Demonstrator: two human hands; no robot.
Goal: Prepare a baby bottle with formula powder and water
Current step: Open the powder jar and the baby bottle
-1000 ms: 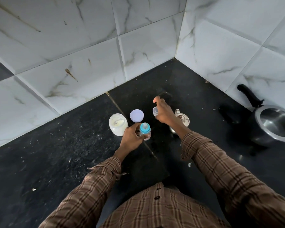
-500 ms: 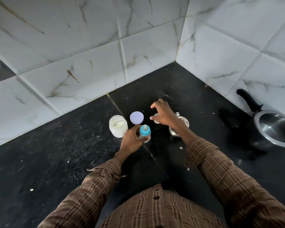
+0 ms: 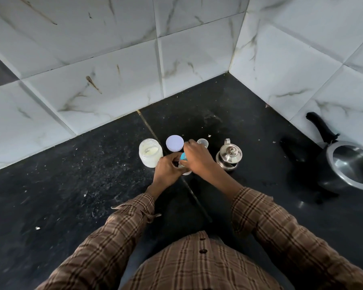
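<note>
A small baby bottle [image 3: 183, 159] with a blue teat top stands on the black counter [image 3: 71, 185]. My left hand [image 3: 168, 168] grips its body from the left. My right hand [image 3: 197, 156] is closed over its blue top from the right, hiding most of it. An open jar of white formula powder [image 3: 150, 152] stands just left of the bottle, and its pale round lid [image 3: 174, 142] lies behind. The clear bottle cap [image 3: 202, 142] rests on the counter behind my right hand. A small steel kettle [image 3: 228, 156] stands to the right.
A steel pressure cooker [image 3: 352, 166] with a black handle sits at the far right against the tiled wall [image 3: 113, 59]. The marble-tiled walls meet in a corner behind the items. White crumbs speckle the counter.
My right hand set the clear cap down behind the bottle, then came back left onto the bottle's blue top. The kettle, hidden before, now shows. My left hand kept hold of the bottle.
</note>
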